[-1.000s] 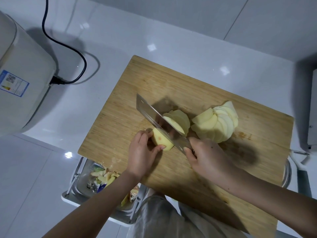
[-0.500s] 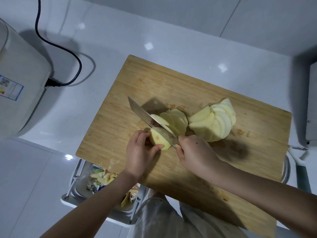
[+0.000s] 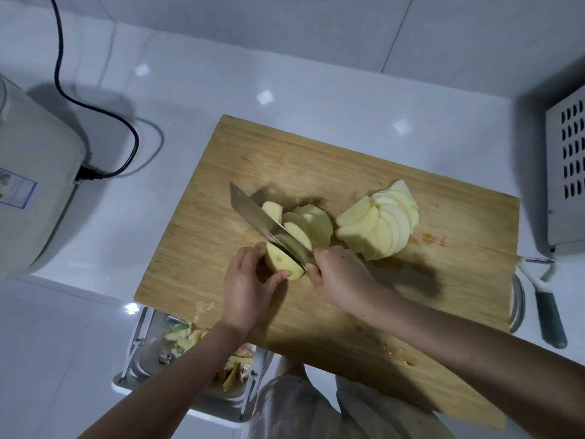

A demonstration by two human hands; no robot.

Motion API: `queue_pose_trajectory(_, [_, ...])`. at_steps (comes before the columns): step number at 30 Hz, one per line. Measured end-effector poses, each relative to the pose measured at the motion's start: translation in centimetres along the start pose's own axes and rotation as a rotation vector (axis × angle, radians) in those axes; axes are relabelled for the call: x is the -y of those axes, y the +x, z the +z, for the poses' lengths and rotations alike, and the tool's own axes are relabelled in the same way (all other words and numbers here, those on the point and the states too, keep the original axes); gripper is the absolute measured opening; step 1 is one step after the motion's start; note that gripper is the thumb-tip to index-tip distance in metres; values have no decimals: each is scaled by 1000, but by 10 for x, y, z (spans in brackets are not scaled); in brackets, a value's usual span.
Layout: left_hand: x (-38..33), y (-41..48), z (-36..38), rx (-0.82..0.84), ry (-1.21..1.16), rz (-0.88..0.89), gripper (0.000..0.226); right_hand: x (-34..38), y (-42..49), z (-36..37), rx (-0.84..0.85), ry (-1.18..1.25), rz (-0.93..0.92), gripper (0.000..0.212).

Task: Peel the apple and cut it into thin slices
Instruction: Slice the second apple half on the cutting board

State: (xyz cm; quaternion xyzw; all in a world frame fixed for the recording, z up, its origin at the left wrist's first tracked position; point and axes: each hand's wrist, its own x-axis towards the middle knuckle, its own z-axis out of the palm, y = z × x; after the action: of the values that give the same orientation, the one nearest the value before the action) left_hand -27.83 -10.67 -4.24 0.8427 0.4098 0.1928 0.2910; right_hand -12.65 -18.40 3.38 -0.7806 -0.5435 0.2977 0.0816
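Observation:
A peeled apple piece lies cut side down on the wooden cutting board, pinched between the fingers and thumb of my left hand. My right hand grips the handle of a cleaver, whose blade stands in the apple just right of my left fingers. Freshly cut slices lean against the far side of the blade. A larger fan of thin slices rests further right on the board.
A white appliance with a black cable stands at the left. A bin of peelings sits below the board's near edge. A peeler lies right of the board, below a vented white box.
The cleaver has come down into the apple piece again, closer to my left fingers. Another slice leans on the blade and the held piece is smaller.

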Motion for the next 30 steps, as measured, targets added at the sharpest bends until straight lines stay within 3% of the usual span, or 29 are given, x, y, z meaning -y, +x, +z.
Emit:
queue_pose_trajectory(6, [-4, 1, -10, 68, -63, -52, 57, -14, -6, -9, -19, 114, -1, 23])
queue_pose_trajectory(8, [-12, 4, -26, 15, -71, -18, 57, -13, -17, -13, -59, 105, -22, 28])
queue_pose_trajectory(11, [-33, 12, -55, -226, 72, 275, 52, -12, -29, -21, -91, 113, -29, 11])
queue_pose_trajectory(13, [-49, 23, -66, -262, 154, 491, 54, -10, -33, -25, -109, 110, -36, 15])
queue_pose_trajectory(15, [-57, 40, -66, -168, 220, 613, 57, -7, -35, -29, -132, 113, -67, 17])
queue_pose_trajectory(17, [-60, 56, -61, -33, 237, 619, 51, -5, -37, -31, -155, 96, -115, 17])
queue_pose_trajectory(20, [-62, 71, -60, 166, 206, 509, 46, -8, -35, -32, -197, 43, -139, 18])
queue_pose_trajectory(25, [-65, 96, -54, 699, 263, 226, 73, -16, -34, -38, -170, -60, -141, 18])
queue_pose_trajectory(27, [-62, 106, -47, 775, 305, 209, 82, -20, -33, -40, -165, -74, -152, 16])
queue_pose_trajectory(30, [-56, 117, -38, 762, 449, 277, 93, -28, -33, -42, -184, -81, -149, 18])
